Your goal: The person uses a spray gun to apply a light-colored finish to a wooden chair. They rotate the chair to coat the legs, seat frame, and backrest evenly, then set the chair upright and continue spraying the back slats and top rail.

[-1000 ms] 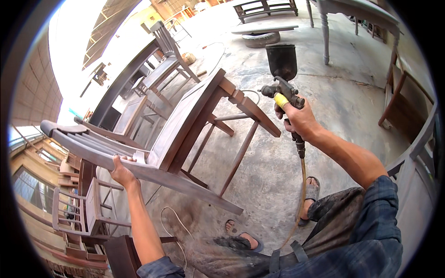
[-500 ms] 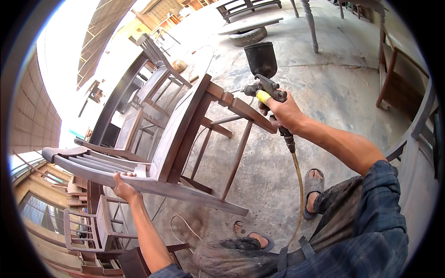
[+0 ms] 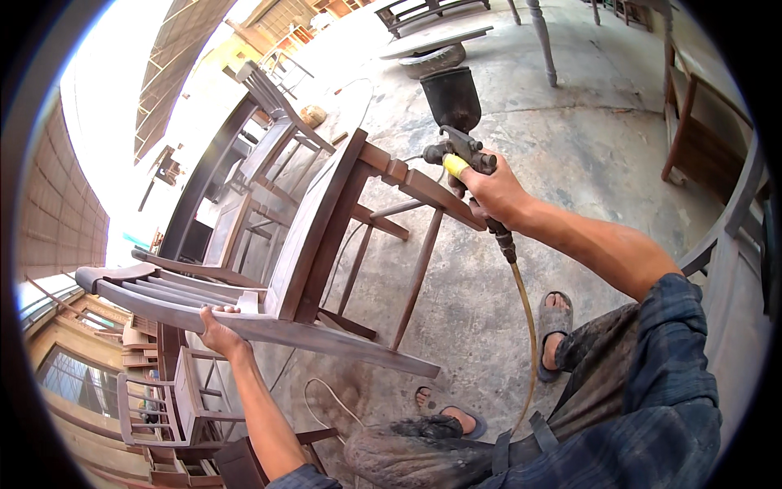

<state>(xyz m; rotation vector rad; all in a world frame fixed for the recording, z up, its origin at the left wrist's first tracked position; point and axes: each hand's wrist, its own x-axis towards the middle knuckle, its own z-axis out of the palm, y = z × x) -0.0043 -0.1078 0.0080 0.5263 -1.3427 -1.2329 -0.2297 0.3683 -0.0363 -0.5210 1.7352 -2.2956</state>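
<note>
A brown wooden chair (image 3: 281, 277) is tipped back, its slatted backrest toward the left and its legs pointing right. My left hand (image 3: 222, 328) grips the lower backrest rail, fingers wrapped over the wood. In my right hand (image 3: 491, 191) is a spray gun (image 3: 464, 151), its nozzle facing the chair's front leg and seat edge. A dark cup (image 3: 453, 98) sits on top of the gun. Yellow tape wraps one finger of that hand. From the gun's handle a yellowish hose (image 3: 528, 326) runs down past my legs.
More wooden chairs (image 3: 191, 395) stand at the left, with a long dark table (image 3: 199, 183) behind. Farther off, a board rests on a tyre (image 3: 432, 61). A grey chair frame (image 3: 725, 261) is close at my right. A pale hose (image 3: 334, 395) loops over the concrete floor (image 3: 586, 163).
The spray gun and my right hand have shifted slightly left and up along the chair's front leg. My left hand keeps its hold on the backrest.
</note>
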